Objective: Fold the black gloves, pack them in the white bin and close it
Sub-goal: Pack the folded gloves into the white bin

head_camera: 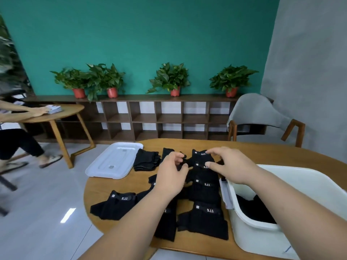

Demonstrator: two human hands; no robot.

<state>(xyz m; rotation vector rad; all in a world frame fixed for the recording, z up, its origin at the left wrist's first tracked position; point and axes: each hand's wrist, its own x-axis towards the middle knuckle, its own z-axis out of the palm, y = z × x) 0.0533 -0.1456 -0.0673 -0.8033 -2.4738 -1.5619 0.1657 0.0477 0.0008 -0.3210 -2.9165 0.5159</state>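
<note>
The white bin (262, 235) stands open at the right edge of the wooden table (262, 149), and some black cloth lies in its bottom. Its one lid (105, 166) lies at the far left edge. At least seven black gloves (204, 218) are spread between them. The left hand (172, 177) and right hand (231, 166) both pinch one far glove (199, 160) with curled fingers.

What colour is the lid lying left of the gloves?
The lid is white; the head view shows it best.
</note>
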